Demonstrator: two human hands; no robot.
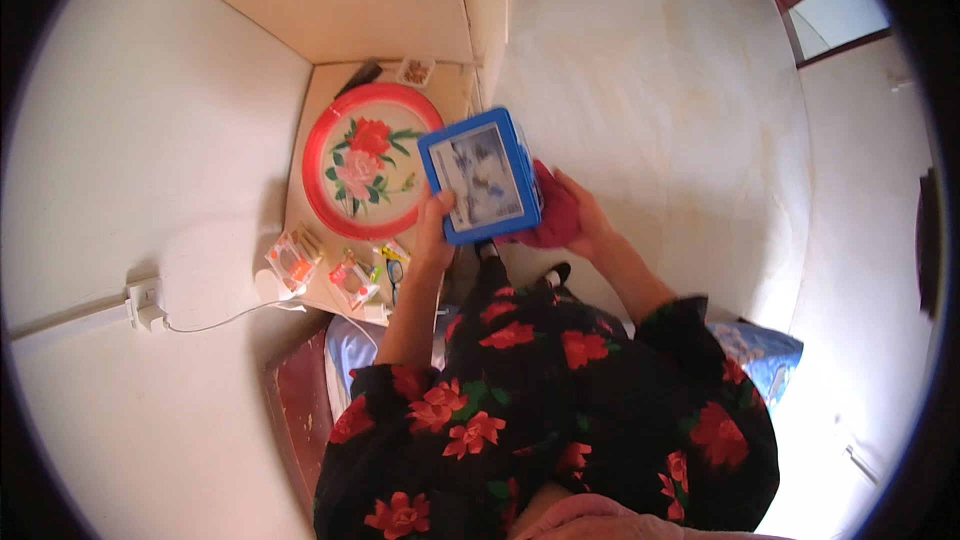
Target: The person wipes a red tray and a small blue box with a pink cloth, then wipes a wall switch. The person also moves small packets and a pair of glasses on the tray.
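Note:
A blue box (480,176) with a picture on its top face is held up in front of me, tilted. My left hand (433,229) grips its near left edge, the thumb on the top face. Under the right side of the box, my right hand (589,217) holds a dark red cloth (556,210) against it. Part of the cloth and the fingers of both hands are hidden by the box. Left of the box, a round red-rimmed tray (319,191) painted with flowers lies on a small wooden table (304,101).
Two opened orange-and-white packages (292,262) (352,281), eyeglasses (394,270) and a white cup-like item (268,285) are at the table's near end. A small clear container (415,72) stands at the back. A white cable (217,324) runs from a wall socket (144,300). Pale floor (652,127) extends right.

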